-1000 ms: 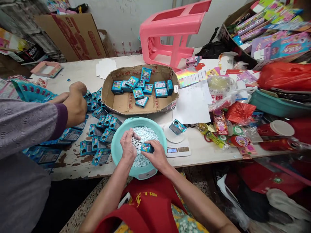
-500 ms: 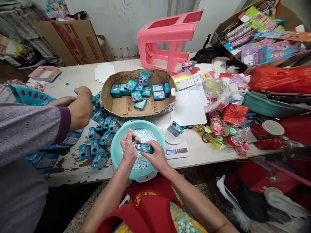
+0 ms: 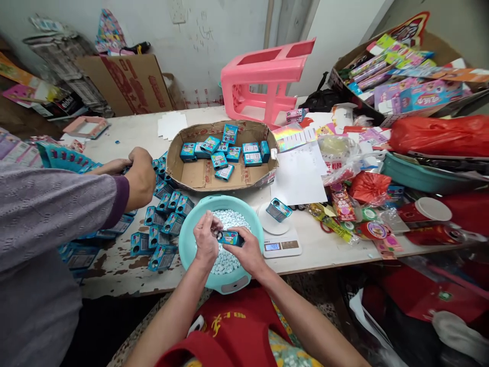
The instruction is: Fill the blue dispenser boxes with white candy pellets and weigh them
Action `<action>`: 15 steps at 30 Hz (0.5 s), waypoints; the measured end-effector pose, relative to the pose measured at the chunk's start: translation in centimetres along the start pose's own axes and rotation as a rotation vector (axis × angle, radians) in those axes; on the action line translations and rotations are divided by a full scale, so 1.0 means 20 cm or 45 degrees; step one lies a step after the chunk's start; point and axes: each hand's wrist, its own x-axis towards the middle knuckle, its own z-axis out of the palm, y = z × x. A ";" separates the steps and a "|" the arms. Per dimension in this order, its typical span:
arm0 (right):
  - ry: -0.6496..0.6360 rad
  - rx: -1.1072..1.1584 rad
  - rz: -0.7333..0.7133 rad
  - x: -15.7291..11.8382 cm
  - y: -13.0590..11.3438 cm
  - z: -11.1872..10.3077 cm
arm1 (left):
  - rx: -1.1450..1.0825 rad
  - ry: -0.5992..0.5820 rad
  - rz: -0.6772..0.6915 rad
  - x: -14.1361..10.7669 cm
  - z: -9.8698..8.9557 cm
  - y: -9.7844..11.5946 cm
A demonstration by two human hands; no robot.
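Note:
A small blue candy box (image 3: 230, 237) lies tilted on its side in my right hand (image 3: 249, 251), thumb along its printed face. Its left end faces my left hand (image 3: 206, 237), which is cupped with curled fingers around a few pale candies. Both hands are over a turquoise basin (image 3: 187, 255) holding many small white candies (image 3: 225, 262). To the right, another blue box (image 3: 278, 209) rests on the white plate of a digital scale (image 3: 292, 247); its display is lit. Several blue boxes with round holes (image 3: 162, 257) stand left of the basin.
Behind the basin, a cardboard tray (image 3: 183, 178) contains several blue boxes. A co-worker's hand (image 3: 141, 176) is among boxes at the left. A pink stool (image 3: 267, 76) lies on its side at the back. Papers (image 3: 300, 178) and mixed packaging (image 3: 346, 204) cover the right side.
The view has tilted up and shifted slightly left, so everything appears lower and mostly farther right. My hands stay together over the basin, and the right still grips the candy box.

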 end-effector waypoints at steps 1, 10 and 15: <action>0.002 -0.001 0.000 0.00 0.00 0.01 | -0.016 0.014 0.007 0.00 0.00 0.00; 0.045 0.114 0.066 -0.06 -0.08 0.02 | -0.118 0.029 -0.040 0.03 -0.05 0.18; 0.013 0.171 0.142 -0.20 -0.15 -0.09 | 0.630 -0.030 -0.041 0.13 -0.26 0.04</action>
